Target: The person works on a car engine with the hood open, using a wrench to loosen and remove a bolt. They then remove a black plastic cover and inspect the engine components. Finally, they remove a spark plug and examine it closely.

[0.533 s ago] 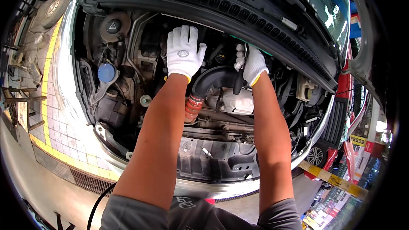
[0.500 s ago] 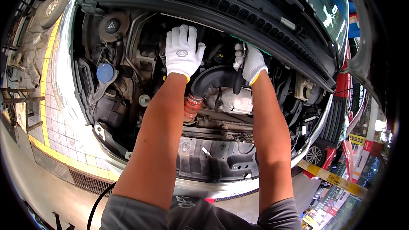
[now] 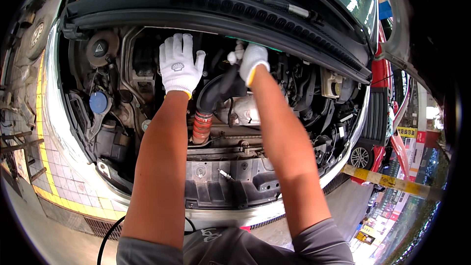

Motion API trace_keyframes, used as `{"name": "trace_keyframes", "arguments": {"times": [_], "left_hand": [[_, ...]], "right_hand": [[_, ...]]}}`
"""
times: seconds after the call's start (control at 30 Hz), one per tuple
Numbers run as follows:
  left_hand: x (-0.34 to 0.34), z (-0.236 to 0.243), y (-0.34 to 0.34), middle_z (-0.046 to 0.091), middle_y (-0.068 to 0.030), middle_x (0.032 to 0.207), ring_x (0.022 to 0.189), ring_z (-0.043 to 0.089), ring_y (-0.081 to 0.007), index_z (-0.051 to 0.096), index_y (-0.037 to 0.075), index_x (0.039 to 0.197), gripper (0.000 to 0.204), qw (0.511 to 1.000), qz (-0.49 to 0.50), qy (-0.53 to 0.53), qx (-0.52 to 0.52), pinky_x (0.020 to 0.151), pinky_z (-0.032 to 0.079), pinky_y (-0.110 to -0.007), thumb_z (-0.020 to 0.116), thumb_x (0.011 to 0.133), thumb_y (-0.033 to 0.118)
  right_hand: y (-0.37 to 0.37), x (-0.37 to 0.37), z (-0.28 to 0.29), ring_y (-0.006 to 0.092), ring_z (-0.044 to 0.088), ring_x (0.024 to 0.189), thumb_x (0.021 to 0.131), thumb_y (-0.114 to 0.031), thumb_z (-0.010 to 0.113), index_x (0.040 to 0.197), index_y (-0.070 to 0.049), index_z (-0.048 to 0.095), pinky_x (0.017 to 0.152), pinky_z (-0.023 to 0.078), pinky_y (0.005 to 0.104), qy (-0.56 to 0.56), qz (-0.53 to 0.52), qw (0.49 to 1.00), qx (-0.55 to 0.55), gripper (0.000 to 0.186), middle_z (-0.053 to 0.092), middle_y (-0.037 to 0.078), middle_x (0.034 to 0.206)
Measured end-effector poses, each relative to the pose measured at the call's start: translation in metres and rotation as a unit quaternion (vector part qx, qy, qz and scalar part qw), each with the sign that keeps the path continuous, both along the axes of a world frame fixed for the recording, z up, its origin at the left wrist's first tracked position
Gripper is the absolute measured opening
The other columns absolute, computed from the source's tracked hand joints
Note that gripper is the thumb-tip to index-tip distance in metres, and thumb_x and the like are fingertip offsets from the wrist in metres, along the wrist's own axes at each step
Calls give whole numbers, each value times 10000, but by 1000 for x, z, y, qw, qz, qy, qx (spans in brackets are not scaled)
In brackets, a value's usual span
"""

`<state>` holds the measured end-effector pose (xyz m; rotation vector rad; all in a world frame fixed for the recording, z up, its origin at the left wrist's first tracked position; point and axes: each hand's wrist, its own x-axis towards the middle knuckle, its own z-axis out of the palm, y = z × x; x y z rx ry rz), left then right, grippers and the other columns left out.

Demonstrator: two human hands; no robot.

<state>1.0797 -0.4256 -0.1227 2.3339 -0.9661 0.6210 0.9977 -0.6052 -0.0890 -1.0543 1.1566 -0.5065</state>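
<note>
My gloved left hand (image 3: 179,66) lies open, fingers spread, flat on the engine's top deep in the engine bay (image 3: 122,118). My right hand (image 3: 251,60) is closed around the upper end of the black intake hose (image 3: 216,93).

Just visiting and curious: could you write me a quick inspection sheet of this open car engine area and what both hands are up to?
Surface: open engine bay, front panel bare.
Job's things: black intake hose with red coupling.
Clutter: blue cap; loose spark plug.
Hands: gloved left hand spread flat in the bay; gloved right hand curled around something small, unclear.
Cables: black cable on the floor.
Surroundings: tiled floor, red vehicle beside.
</note>
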Motion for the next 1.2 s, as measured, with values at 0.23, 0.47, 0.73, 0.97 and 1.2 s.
{"name": "trace_keyframes", "arguments": {"times": [0.23, 0.47, 0.73, 0.97, 1.2], "left_hand": [[-6, -5, -2, 615, -175, 1228, 1104, 563, -354, 602, 24, 1229, 501, 1000, -10, 15, -12, 967, 450, -492, 700, 852, 339], [-3, -4, 1, 608, -152, 1212, 1093, 557, -336, 610, 25, 1219, 502, 999, -9, 30, -7, 952, 447, -476, 719, 834, 328], [3, -6, 10, 602, -159, 1205, 1091, 555, -344, 613, 13, 1211, 504, 999, -7, 21, -30, 950, 438, -469, 726, 813, 300], [2, -7, 10, 589, -170, 1211, 1126, 540, -365, 602, 2, 1213, 517, 998, -6, 24, -51, 982, 424, -486, 723, 801, 290], [-11, 3, -3, 599, -172, 1206, 1123, 546, -368, 607, 12, 1195, 477, 997, -35, 43, -53, 974, 428, -493, 715, 817, 283]], "right_hand": [[-58, -43, 41, 285, 620, 951, 1029, -344, 539, 1323, -16, 586, 962, 497, 419, 417, 518, 655, -358, 443, 622, 176, 1177], [-59, -55, 42, 378, 584, 1277, 965, -330, 635, 1467, -40, 502, 1101, 464, 469, 453, 449, 423, -644, 594, 565, 228, 1417], [-14, -8, 28, 186, 647, 653, 976, -245, 619, 956, -46, 626, 675, 520, 300, 299, 296, 905, -60, 200, 667, 79, 789], [-68, -51, 25, 449, 454, 1412, 960, -258, 614, 1525, -75, 444, 1202, 347, 509, 465, 439, 438, -632, 618, 480, 274, 1525], [-71, -35, -37, 267, 673, 836, 954, -184, 671, 1119, -1, 579, 854, 593, 382, 173, 348, 918, -80, 263, 628, 149, 1018]]}}
